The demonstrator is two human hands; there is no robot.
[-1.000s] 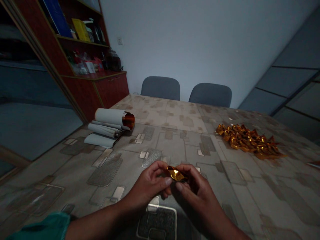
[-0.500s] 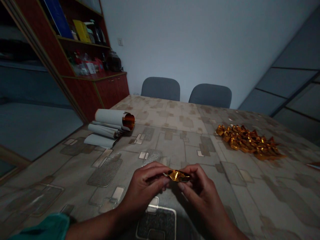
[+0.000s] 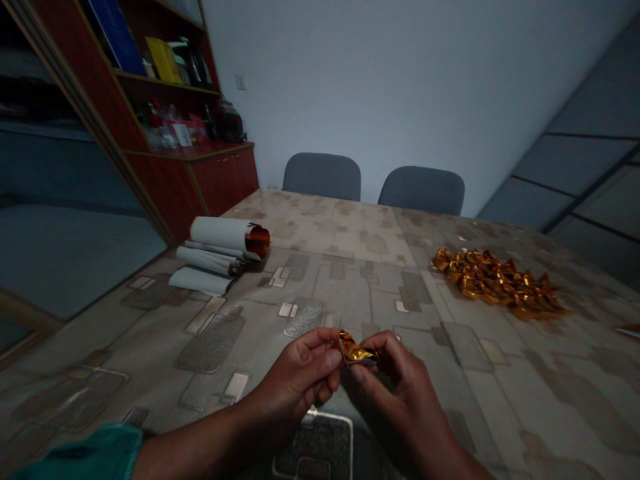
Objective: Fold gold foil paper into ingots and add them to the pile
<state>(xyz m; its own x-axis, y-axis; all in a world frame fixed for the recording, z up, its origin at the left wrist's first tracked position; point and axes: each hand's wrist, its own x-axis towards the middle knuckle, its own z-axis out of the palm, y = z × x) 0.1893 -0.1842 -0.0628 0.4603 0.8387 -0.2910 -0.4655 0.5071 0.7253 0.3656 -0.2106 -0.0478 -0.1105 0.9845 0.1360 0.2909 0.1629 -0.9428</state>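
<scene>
Between my two hands, just above the table's near part, is a small folded piece of gold foil paper (image 3: 358, 352). My left hand (image 3: 305, 370) pinches its left end, which is bent upward, between thumb and fingers. On the other side, my right hand (image 3: 400, 373) grips the right end, with the thumb low in front and the fingers behind. Farther right on the table lies a cluster of several folded gold foil pieces (image 3: 500, 280). To the left rests a stack of rolled and folded sheets (image 3: 220, 233), pale outside and gold inside.
A patterned cloth covers the table (image 3: 320, 267). Two grey chairs (image 3: 321, 175) stand at its far side. A reddish wooden cabinet (image 3: 220, 177) with filled shelves is at the back left. A thin object (image 3: 629, 331) lies at the right edge of view.
The left end of the gold foil piece has turned upward. My left hand's fingers have shifted and curled more around that end; my right hand has barely moved.
</scene>
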